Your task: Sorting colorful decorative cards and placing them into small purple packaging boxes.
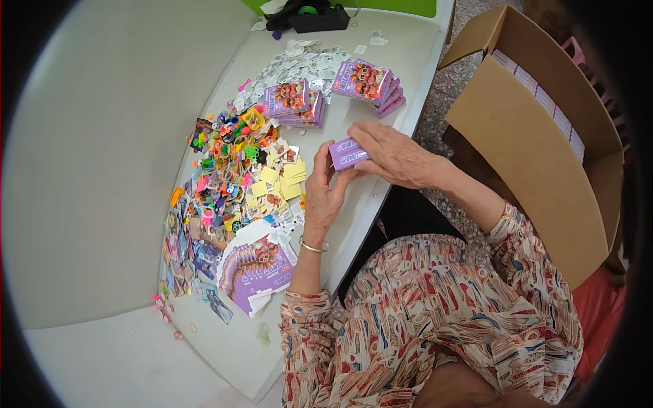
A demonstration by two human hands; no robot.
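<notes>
Two small purple boxes (347,154), held together one against the other, are between my hands above the table's right edge. My left hand (325,190) grips them from the left, thumb and fingers around their near and left sides. From the right, my right hand (400,158) closes over their top and side. Just beyond are stacks of similar purple boxes with colourful cartoon fronts: one stack (364,80) further right, another pile (286,97) to its left. Flat unfolded purple cartons (255,268) lie fanned out left of my left forearm.
A heap of small colourful toys (228,163) covers the table's left side, with yellow cards (282,180) beside it. White paper slips (299,68) and a black tape dispenser (320,19) lie at the far end. Right of the table stands an open cardboard carton (530,156) holding packed boxes.
</notes>
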